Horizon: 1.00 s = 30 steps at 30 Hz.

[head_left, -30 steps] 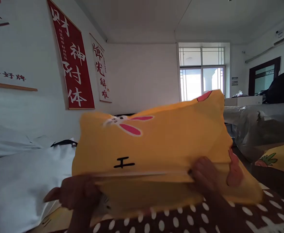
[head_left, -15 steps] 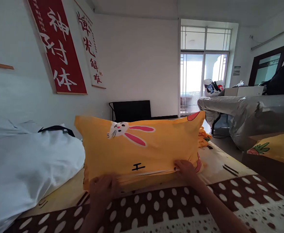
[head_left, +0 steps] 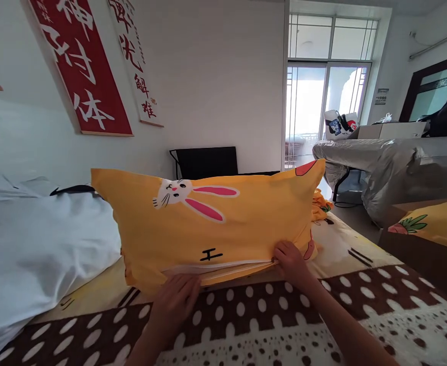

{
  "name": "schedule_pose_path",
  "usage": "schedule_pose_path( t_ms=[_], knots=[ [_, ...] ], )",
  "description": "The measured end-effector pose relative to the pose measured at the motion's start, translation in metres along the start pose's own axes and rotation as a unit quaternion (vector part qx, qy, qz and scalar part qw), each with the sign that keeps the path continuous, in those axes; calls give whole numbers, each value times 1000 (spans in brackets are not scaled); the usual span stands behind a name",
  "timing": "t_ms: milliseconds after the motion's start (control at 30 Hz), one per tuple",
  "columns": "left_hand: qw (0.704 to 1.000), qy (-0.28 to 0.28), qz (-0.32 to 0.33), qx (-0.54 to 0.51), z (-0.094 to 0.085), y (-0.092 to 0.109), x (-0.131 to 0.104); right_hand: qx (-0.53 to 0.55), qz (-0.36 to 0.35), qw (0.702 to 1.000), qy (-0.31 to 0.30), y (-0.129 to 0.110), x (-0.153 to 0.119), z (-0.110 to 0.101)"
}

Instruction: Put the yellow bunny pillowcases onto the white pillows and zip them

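Observation:
A plump pillow in a yellow-orange pillowcase (head_left: 254,223) stands on its long side on the bed in front of me. A white rabbit with pink ears is printed on its face. Along the lower edge the case gapes a little, showing a pale strip inside. My right hand (head_left: 290,262) is closed on that edge near the right end, fingers curled over the cloth. At the lower left, my left hand (head_left: 175,300) grips the same edge; its fingertips are partly hidden against the fabric.
A white satiny bundle (head_left: 48,244) lies to the left. Under the pillow spreads a brown dotted blanket (head_left: 238,315). Crumpled orange cloth (head_left: 320,206) sits behind the pillow's right end. At right is a box (head_left: 417,264) with yellow printed fabric (head_left: 440,218); a plastic-covered table (head_left: 383,157) stands beyond.
My left hand has shifted right along the lower edge. The pillow's left end has come nearer and the edge gapes more. My right hand keeps its hold. The view has tilted down slightly.

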<state>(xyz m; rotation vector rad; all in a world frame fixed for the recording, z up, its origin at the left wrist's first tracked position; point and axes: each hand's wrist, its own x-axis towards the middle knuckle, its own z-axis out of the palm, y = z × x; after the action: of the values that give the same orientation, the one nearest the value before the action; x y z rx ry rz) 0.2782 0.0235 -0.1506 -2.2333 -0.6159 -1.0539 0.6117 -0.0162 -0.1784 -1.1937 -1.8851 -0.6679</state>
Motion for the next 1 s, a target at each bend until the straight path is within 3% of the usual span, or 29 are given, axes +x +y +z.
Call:
schedule_pose_path(
  t_ms=[233,667,833,1000],
  knots=[
    [996,-83,-10,20,9,-16,-8,2,1,999,35,2,-9,9],
    [996,-50,-65,-46,-4,-11,-7,55,-11,993,106,-2,-17,-1],
    [991,-78,-82,-69,-7,-5,-4,19,20,998,65,2,-16,5],
    [990,-95,-71,-74,-13,0,-1,-9,-16,1000,12,3,-16,8]
  ],
)
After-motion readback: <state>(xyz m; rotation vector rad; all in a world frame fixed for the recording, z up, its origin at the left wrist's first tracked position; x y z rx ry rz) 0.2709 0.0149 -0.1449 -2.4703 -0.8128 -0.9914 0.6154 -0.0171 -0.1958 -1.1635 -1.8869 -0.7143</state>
